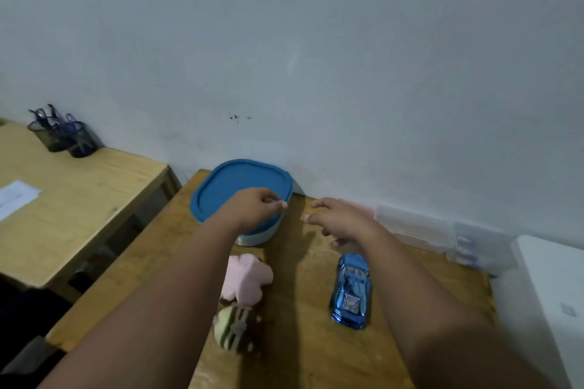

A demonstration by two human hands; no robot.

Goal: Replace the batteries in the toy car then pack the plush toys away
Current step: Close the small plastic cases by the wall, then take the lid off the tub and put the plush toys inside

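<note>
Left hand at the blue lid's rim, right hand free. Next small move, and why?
Probably lift that rim. The left hand seems to pinch the near edge of the blue lid, which sits closed on its container. The right hand hovers open beside it, free to steady the container. The toy car and plush toys lie unheld.

A plain pale wall (316, 41) fills the upper view, with a few dark specks (240, 117) low on it. A wooden table (300, 350) stands against it, clear plastic boxes (417, 227) along its far right edge. A second wooden table (82, 199), across a narrow gap to the left, carries two black mesh pen holders (63, 137) at its far edge and a white paper (15, 199).
</note>
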